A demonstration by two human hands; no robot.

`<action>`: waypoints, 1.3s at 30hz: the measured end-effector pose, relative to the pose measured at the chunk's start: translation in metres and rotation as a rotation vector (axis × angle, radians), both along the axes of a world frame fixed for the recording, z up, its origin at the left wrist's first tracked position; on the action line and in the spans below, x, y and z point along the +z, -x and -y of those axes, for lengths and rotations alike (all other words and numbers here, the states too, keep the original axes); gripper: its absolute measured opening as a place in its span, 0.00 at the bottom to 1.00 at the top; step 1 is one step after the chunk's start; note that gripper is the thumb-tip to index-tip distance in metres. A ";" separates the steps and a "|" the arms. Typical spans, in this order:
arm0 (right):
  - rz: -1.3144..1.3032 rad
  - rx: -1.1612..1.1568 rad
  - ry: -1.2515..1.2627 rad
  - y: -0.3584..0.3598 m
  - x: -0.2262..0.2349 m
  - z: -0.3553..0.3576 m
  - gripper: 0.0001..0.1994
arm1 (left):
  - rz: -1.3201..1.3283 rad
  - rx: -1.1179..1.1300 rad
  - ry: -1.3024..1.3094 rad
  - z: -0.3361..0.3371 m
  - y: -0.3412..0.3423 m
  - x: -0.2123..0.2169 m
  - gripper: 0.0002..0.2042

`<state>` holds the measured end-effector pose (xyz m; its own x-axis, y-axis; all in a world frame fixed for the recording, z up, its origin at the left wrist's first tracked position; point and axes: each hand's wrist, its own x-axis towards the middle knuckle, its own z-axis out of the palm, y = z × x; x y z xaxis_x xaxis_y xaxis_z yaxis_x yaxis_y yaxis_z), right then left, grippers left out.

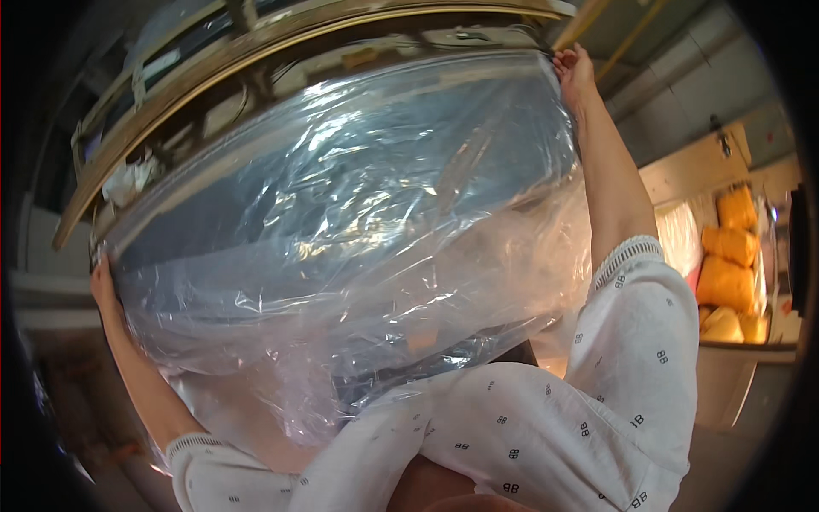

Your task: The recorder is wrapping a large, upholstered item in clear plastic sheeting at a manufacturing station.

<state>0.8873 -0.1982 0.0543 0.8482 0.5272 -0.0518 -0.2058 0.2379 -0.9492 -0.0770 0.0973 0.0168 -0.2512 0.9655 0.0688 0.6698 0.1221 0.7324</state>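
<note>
A plastic sheet (341, 230) stretches between both hands, before a frame (256, 51); sacks (729, 256) far right.

Above you runs a long wooden beam (256, 38), tilted down to your left, with a darker rail beneath it. A crumpled white rag (128, 179) sits tucked under its lower end. Off to your right, yellow sacks (732, 256) are stacked one upon another on a pale ledge (751, 352), beside a tan panel (695, 162). A yellow pipe (589, 21) slants across the grey wall (682, 94) near your upper right.
</note>
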 end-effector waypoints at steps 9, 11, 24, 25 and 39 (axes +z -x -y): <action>-0.448 0.243 -0.325 0.089 0.015 0.152 0.12 | 0.064 0.091 -0.214 0.070 0.007 0.084 0.19; -0.420 0.287 -0.343 0.108 0.010 0.162 0.11 | -1.200 0.358 0.124 0.111 -0.072 0.138 0.18; -0.049 0.255 -0.227 0.131 -0.006 0.134 0.08 | -0.340 -1.152 -0.483 0.261 -0.675 0.070 0.16; 0.453 0.061 -0.038 0.131 -0.006 0.124 0.08 | 0.105 -1.194 -0.147 0.263 -0.682 0.055 0.13; 1.762 0.044 0.622 0.204 0.023 0.123 0.04 | 0.215 -0.801 -0.332 0.282 -0.419 0.044 0.09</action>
